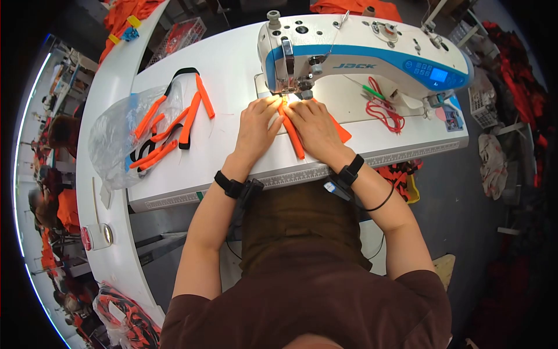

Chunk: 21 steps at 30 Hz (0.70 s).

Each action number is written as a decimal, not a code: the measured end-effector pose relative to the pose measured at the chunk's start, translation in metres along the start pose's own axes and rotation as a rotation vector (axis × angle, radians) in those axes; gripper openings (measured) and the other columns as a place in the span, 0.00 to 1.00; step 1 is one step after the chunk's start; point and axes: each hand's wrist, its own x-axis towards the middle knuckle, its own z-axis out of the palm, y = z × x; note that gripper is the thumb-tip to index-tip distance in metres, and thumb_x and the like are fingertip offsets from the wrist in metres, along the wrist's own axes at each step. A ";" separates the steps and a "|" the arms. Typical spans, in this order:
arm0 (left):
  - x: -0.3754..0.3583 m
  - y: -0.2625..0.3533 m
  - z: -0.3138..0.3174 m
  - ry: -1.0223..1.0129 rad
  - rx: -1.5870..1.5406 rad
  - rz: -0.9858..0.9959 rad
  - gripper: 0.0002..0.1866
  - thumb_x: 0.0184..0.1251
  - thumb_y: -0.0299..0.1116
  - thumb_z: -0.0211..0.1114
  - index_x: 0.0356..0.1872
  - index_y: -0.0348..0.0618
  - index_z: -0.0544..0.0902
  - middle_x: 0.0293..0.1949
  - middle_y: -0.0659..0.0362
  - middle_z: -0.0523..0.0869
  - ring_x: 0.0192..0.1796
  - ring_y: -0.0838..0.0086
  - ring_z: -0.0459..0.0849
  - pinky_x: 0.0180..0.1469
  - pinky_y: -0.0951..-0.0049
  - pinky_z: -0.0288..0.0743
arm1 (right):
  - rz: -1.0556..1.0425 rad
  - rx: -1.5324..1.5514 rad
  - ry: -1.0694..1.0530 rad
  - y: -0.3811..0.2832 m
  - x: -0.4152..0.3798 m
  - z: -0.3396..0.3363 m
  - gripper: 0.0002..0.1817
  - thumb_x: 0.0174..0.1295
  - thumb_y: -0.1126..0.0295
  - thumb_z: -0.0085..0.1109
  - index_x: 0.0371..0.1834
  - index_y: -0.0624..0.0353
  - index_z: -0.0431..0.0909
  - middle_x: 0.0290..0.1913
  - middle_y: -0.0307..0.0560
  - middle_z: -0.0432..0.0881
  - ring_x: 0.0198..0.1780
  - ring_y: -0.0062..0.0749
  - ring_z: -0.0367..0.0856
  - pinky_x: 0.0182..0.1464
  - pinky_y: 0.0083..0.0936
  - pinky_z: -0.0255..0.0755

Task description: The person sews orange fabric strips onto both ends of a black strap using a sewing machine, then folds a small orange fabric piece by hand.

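Observation:
Under the needle area of a white and blue sewing machine [372,58], an orange fabric strip [292,135] runs down towards the table's front edge. My left hand [260,125] lies at its left side, fingers close together and fingertips near the presser foot. On the right, my right hand [314,125] presses on the strip, its fingers angled up to the needle area. Another orange piece [340,129] shows from beneath my right hand. What the fingertips pinch, if anything, is hidden. Both wrists wear black bands.
Orange and black straps [189,119] lie at the left beside a clear plastic bag [110,136]. Red cord [383,113] and a green-handled tool [372,91] rest under the machine arm. A measuring scale [296,175] runs along the front edge. People sit at the far left.

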 end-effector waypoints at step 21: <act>-0.039 0.039 -0.011 0.126 -0.371 -0.307 0.19 0.78 0.31 0.72 0.64 0.37 0.86 0.60 0.52 0.91 0.62 0.62 0.90 0.62 0.62 0.84 | 0.436 0.315 0.104 -0.060 -0.052 -0.035 0.10 0.60 0.72 0.73 0.43 0.58 0.82 0.42 0.45 0.84 0.50 0.47 0.83 0.59 0.45 0.72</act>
